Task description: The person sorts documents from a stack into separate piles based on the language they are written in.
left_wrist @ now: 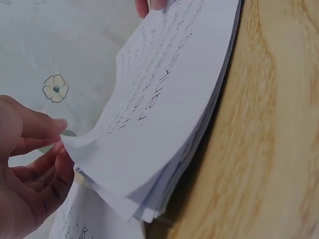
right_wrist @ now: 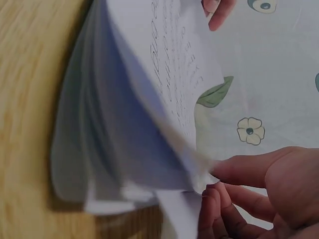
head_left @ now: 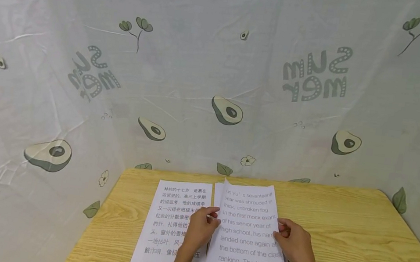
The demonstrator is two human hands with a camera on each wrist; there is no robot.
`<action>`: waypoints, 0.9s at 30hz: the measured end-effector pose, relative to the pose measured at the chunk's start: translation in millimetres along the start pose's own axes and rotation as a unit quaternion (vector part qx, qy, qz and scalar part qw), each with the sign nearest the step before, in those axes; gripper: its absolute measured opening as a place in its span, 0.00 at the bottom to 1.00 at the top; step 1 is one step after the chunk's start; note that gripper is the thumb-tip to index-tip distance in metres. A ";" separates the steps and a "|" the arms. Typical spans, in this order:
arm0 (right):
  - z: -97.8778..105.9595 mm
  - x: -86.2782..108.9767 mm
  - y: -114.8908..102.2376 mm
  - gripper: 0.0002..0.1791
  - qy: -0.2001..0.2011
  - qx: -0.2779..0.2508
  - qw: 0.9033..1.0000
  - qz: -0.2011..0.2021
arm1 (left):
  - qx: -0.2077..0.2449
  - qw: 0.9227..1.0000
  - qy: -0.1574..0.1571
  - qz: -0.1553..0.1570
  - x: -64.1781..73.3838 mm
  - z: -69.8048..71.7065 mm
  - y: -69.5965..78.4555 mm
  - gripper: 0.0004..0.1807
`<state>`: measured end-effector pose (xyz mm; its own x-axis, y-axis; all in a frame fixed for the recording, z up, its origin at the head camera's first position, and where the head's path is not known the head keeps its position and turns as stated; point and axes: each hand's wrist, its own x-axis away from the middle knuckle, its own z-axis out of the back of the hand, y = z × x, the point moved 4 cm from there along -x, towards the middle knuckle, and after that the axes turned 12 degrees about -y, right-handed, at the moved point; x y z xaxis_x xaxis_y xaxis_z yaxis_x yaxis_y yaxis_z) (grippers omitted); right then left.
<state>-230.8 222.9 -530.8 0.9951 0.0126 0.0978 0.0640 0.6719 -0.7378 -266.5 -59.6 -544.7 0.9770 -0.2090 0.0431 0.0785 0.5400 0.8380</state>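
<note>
A stack of white paper sheets printed with large English text (head_left: 245, 242) lies near the front of the table. My left hand (head_left: 203, 226) pinches the left edge of its top sheet between thumb and fingers; the left wrist view shows that edge bent upward at the fingertips (left_wrist: 61, 124). On the opposite side my right hand (head_left: 294, 240) pinches the right edge. In the right wrist view the sheets (right_wrist: 134, 124) fan apart below the thumb. To the left lies a sheet with Chinese text (head_left: 165, 227), partly covered by my left hand and forearm.
The wooden table (head_left: 358, 248) carries both sets of paper and extends to the right of them. A pale curtain (head_left: 185, 79) with avocado and flower prints hangs behind the table and along its sides. Two small dark objects show at the bottom edge of the head view.
</note>
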 end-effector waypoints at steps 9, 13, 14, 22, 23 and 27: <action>2.0 2.2 2.5 0.20 0.020 -0.006 1.000 0.001 | 0.009 1.000 0.009 -0.026 0.0 -1.3 0.1 0.24; 5.2 4.0 0.9 0.20 0.029 -0.007 1.000 0.004 | 0.020 0.999 0.007 -0.024 -1.5 -1.5 0.9 0.24; 6.2 4.2 0.4 0.20 0.030 -0.007 1.000 0.005 | 0.023 0.999 0.006 -0.021 -1.6 -1.5 1.2 0.24; 14.7 5.1 2.9 0.20 0.032 -0.025 0.999 -0.001 | 0.040 0.999 0.006 -0.008 -1.6 -1.8 5.0 0.24; 15.9 5.3 3.9 0.20 0.031 -0.028 0.999 -0.003 | 0.041 0.999 0.007 -0.011 -1.7 -1.7 5.6 0.24; 21.1 6.1 7.7 0.21 0.032 -0.041 0.999 -0.007 | 0.062 0.998 0.011 -0.016 -3.1 -2.4 8.1 0.23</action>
<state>-225.8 243.8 -521.8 0.9967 -0.0443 0.0675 0.0805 0.6094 -0.7888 -268.4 -52.6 -539.4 0.9784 -0.2068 0.0044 0.0865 0.4287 0.8993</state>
